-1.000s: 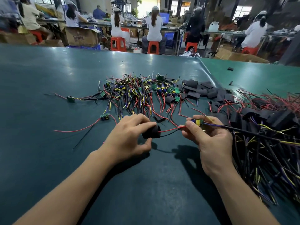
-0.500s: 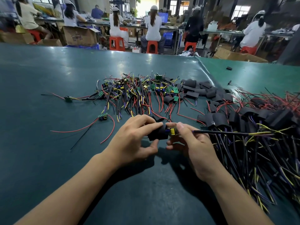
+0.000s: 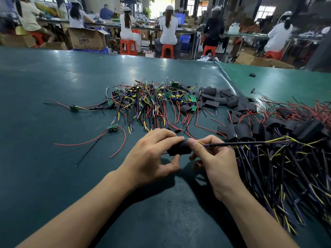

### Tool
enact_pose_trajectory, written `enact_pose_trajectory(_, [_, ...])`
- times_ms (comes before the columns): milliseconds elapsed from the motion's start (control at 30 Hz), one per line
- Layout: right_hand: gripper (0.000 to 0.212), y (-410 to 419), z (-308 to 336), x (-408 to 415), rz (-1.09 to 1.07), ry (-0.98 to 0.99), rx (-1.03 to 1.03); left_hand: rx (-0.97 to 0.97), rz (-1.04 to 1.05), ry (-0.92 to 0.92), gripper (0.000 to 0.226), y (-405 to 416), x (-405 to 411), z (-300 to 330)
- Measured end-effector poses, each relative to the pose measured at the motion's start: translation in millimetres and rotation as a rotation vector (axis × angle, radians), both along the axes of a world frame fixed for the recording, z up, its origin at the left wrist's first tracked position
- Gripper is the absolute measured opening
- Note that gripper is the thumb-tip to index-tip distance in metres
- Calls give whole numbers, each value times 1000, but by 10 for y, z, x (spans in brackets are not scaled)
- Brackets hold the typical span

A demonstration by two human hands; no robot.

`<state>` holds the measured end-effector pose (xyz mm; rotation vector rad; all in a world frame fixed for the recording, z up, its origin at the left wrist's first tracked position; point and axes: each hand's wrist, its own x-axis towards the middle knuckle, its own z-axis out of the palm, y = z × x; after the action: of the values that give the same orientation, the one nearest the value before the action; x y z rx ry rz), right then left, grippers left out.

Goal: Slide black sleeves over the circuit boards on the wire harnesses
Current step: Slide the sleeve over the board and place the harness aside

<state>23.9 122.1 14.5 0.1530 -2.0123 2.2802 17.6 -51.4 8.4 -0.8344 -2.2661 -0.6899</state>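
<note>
My left hand (image 3: pixel 154 154) grips a black sleeve (image 3: pixel 179 149) just above the green bench (image 3: pixel 53 176), and my right hand (image 3: pixel 215 158), touching the sleeve's right end, pinches the wires (image 3: pixel 236 144) that run out of it toward the heap of sleeved harnesses (image 3: pixel 286 149) to the sleeve's right. Beyond the sleeve lies a tangle of bare circuit boards on wires (image 3: pixel 152 102), with a pile of loose sleeves (image 3: pixel 220 101) behind and right of the sleeve I hold.

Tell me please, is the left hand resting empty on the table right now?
No, the left hand holds a black sleeve between fingers and thumb, against the right hand.
</note>
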Motion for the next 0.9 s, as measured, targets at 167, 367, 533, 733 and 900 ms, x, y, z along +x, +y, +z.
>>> enact_pose_trajectory(167, [14,42,49,-17,88,-55,-59,74,43,6,40,-33,-27,3])
enact_pose_trajectory(367, [3,69,4,-56,-26,15,0,7,-7,56,39,-8,-12,15])
enact_pose_trajectory(533, [26,40,-6,-69,11,-94,-109,37,-36,68,32,1,-7,45])
enact_pose_trajectory(733, [42,28,-31,-40,146,-64,40,62,-113,95,28,-18,-8,58])
enact_pose_trajectory(900, [19,58,70,-68,-230,97,-68,119,20,210,33,-39,-33,51])
